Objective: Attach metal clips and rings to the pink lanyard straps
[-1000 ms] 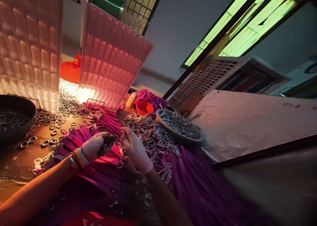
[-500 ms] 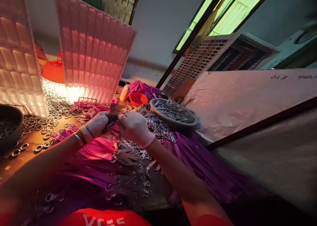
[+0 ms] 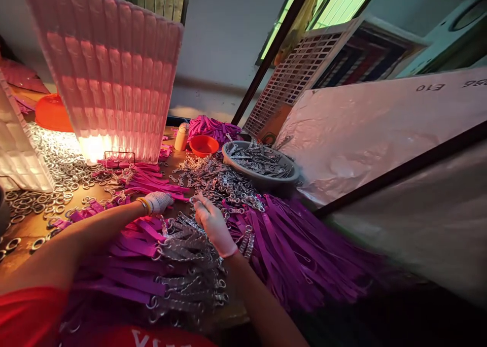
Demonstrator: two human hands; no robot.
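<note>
My left hand (image 3: 159,203), in a white dotted glove, is closed low over the table beside the ends of some purple straps (image 3: 160,184); what its fingers hold is hidden. My right hand (image 3: 211,222), in a thin white glove, has its thumb and forefinger pinched at a small metal piece (image 3: 195,199), too small to make out well. Below both hands lie purple straps with metal clasps and chains (image 3: 190,245). Behind my right hand is a heap of metal clasps (image 3: 224,182).
A grey basin (image 3: 262,164) full of metal chains stands behind right, near a red bowl (image 3: 204,145) and a bottle (image 3: 181,137). Metal rings (image 3: 57,154) spread at the left under a red lamp (image 3: 53,113). A pink plastic panel (image 3: 114,73) stands upright. More purple straps (image 3: 300,250) hang right.
My hands, together before, have moved apart and lower. The dark item between them is out of sight. The view has shifted, so the panels appear further left.
</note>
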